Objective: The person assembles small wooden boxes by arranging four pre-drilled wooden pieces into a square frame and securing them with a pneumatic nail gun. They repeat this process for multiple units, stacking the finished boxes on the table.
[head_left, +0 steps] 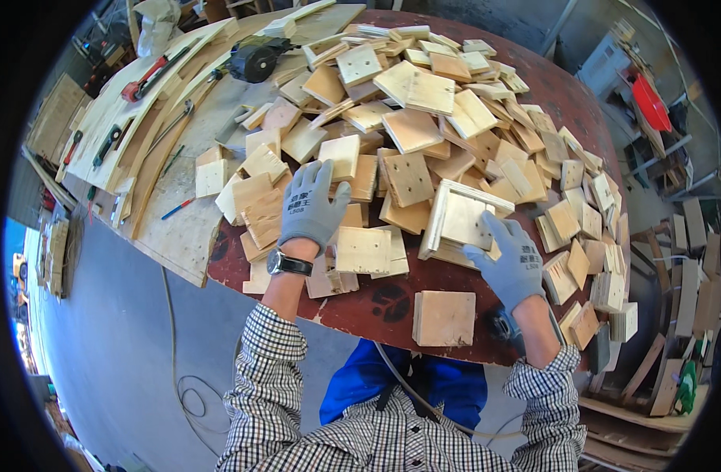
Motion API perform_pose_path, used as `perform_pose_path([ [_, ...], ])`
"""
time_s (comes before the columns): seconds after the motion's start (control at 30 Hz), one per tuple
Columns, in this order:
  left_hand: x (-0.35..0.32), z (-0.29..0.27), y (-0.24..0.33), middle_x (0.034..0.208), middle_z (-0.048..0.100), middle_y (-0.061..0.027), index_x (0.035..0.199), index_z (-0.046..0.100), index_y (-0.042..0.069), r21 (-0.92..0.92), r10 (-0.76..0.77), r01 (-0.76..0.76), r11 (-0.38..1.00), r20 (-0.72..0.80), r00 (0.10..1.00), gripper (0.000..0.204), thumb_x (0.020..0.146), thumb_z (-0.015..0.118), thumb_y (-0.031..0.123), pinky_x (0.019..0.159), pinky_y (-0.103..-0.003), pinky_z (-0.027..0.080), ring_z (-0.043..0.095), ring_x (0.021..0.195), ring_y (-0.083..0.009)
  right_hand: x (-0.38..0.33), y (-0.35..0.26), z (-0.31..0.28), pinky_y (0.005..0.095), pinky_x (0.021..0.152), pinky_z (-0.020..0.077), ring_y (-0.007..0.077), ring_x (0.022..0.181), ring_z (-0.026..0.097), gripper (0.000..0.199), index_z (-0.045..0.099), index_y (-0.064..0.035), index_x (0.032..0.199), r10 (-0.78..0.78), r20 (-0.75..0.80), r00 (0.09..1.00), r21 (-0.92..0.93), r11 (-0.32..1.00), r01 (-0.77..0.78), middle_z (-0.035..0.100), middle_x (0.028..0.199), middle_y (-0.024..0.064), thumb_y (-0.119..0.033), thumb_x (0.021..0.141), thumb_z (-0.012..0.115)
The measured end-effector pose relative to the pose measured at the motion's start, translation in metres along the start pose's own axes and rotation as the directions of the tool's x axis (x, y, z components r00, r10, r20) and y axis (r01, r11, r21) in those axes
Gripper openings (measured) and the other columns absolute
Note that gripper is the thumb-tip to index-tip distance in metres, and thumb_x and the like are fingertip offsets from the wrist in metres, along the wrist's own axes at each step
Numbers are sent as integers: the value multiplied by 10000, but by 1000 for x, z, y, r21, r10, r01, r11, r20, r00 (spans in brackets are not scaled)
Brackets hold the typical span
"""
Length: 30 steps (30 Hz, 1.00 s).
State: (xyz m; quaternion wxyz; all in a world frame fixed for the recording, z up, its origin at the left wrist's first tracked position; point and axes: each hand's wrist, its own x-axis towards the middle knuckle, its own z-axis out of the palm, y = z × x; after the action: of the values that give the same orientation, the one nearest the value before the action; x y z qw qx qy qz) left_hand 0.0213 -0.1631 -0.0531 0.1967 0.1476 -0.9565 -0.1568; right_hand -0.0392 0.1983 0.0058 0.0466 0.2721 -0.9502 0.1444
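A big heap of small square plywood pieces, some drilled with holes, covers a dark red round table. My left hand, in a grey glove with a wristwatch, lies flat on the pile with its fingertips on a pale square piece. My right hand, also gloved, rests on the edge of a shallow open wooden box frame that holds a drilled panel. A single square piece lies alone near the table's front edge between my arms.
A long plywood bench at the left carries a black power tool, a red-handled tool and pens. Wood offcuts are stacked at the right. A cable trails on the grey floor.
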Motion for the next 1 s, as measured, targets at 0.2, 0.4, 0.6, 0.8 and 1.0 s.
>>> perform_pose_path([
  [0.2, 4, -8, -6, 1432, 620, -199, 1427, 607, 31, -36, 41, -52, 998, -265, 963, 506, 991, 682, 275, 1160, -481, 451, 558, 1367, -397, 5, -1, -20, 491, 975, 523, 367, 1125, 663, 561, 675, -153, 1398, -9, 30, 1000, 46, 999, 7, 683, 1233, 122, -458, 935, 756],
  [0.4, 38, -4, -41, 1485, 579, -196, 1469, 556, 44, -36, -31, 22, 999, -283, 958, 555, 1009, 651, 339, 1145, -509, 447, 533, 1382, -406, 13, 16, -17, 449, 808, 535, 276, 932, 683, 436, 719, -179, 1324, -317, -94, 944, -367, 892, 263, 731, 1073, 51, -451, 983, 701],
  [0.6, 74, -7, -13, 1398, 638, -217, 1419, 597, 34, -154, -5, -46, 987, -312, 950, 518, 1012, 654, 349, 1076, -496, 517, 628, 1261, -408, 8, 22, -27, 444, 897, 532, 290, 1024, 698, 456, 709, -151, 1357, -348, -168, 922, -345, 897, 276, 737, 1175, 79, -431, 998, 698],
  [0.8, 17, -31, 24, 1319, 692, -178, 1331, 672, 35, -275, 47, -160, 948, -375, 926, 408, 981, 714, 240, 1014, -444, 559, 667, 1208, -366, -38, -16, -62, 451, 956, 516, 360, 1097, 686, 513, 686, -32, 1362, -286, -134, 949, -145, 953, 267, 717, 1296, 169, -440, 1061, 608],
  [1.0, -39, -48, 33, 1298, 710, -180, 1301, 693, 31, -295, 107, -198, 935, -298, 949, 383, 939, 744, 146, 1016, -472, 551, 676, 1194, -380, -95, -34, -70, 507, 982, 526, 427, 1138, 676, 524, 716, -6, 1313, -142, -39, 989, 55, 988, 144, 712, 1279, 202, -411, 981, 706],
])
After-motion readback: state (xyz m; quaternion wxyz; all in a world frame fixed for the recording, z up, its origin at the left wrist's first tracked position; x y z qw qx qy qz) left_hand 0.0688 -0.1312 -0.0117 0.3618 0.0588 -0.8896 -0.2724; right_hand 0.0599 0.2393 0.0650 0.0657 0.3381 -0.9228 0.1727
